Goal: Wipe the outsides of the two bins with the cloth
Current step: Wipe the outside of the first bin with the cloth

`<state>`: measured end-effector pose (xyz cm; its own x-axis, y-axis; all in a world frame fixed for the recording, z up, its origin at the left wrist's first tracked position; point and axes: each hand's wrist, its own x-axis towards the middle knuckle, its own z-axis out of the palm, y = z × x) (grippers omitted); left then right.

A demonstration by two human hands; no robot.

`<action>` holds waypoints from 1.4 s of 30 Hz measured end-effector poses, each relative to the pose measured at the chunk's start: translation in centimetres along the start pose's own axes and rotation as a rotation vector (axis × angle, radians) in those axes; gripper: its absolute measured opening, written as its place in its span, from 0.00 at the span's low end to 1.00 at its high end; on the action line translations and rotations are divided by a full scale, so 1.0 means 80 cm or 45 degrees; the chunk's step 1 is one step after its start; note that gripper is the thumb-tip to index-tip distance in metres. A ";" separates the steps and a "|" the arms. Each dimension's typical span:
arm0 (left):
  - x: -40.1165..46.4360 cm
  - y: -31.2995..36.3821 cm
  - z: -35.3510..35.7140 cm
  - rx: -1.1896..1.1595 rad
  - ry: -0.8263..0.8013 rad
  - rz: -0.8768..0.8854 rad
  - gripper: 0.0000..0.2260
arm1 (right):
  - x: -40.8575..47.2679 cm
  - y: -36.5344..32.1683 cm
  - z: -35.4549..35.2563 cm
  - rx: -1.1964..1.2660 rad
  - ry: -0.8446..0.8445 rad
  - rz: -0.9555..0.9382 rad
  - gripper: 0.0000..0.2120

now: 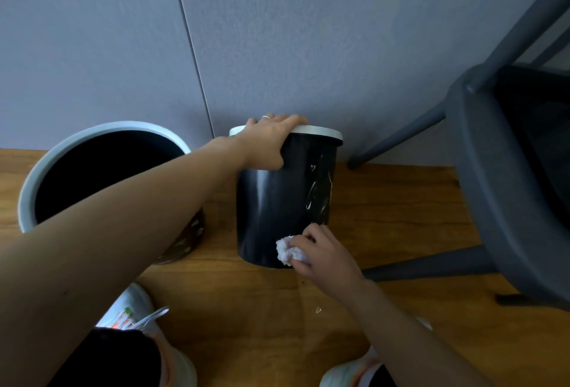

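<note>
Two black bins with pale rims stand on the wooden floor against a grey wall. The right bin (268,204) is tilted away from me, and my left hand (268,140) grips its white rim, thumb on the near side. White streaks mark its right flank. Low on that bin's near wall, my right hand (320,251) holds a crumpled white cloth (288,252) pressed against the black surface. The left bin (101,170) stands open-topped beside it, partly hidden behind my left forearm.
A dark grey chair (505,177) stands at the right, its legs reaching close to the right bin. My two light sneakers (135,315) rest on the floor near the bottom edge. A small scrap (318,310) lies on the floor between my arms.
</note>
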<state>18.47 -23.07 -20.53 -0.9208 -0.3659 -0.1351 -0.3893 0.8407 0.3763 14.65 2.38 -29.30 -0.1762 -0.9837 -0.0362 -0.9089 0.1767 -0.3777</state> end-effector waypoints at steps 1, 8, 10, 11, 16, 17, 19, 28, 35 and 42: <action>0.002 0.004 0.003 0.014 0.009 -0.011 0.39 | 0.000 -0.002 0.002 0.002 -0.008 -0.011 0.11; -0.005 -0.014 -0.003 -0.159 -0.003 -0.055 0.36 | -0.004 -0.008 0.010 -0.047 0.023 -0.006 0.10; -0.007 -0.014 -0.004 -0.126 -0.005 -0.038 0.36 | -0.006 -0.007 0.012 -0.072 -0.020 0.002 0.11; -0.006 -0.013 -0.004 -0.096 -0.006 -0.024 0.36 | -0.007 -0.007 0.012 -0.074 -0.036 0.003 0.12; -0.007 -0.017 -0.002 -0.028 -0.009 0.025 0.36 | -0.008 -0.011 0.013 -0.120 -0.086 -0.056 0.10; -0.007 -0.019 -0.002 -0.022 -0.009 0.035 0.36 | -0.005 -0.011 0.014 -0.132 -0.081 -0.079 0.10; -0.008 -0.023 -0.002 -0.007 -0.008 0.047 0.37 | 0.010 -0.008 0.010 -0.120 -0.046 -0.065 0.12; -0.008 -0.030 0.002 0.076 0.009 0.085 0.39 | 0.071 -0.001 -0.043 -0.105 0.318 0.128 0.12; -0.007 -0.034 0.006 0.080 0.032 0.103 0.38 | 0.011 -0.032 -0.002 -0.257 -0.030 -0.143 0.08; -0.007 -0.035 0.006 0.099 0.024 0.088 0.39 | 0.061 -0.041 -0.026 -0.298 0.186 0.088 0.11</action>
<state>20.07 -25.03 -21.98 -0.9452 -0.3129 -0.0938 -0.3263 0.8925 0.3114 16.01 -2.96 -26.31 -0.2782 -0.9567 0.0860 -0.9523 0.2631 -0.1545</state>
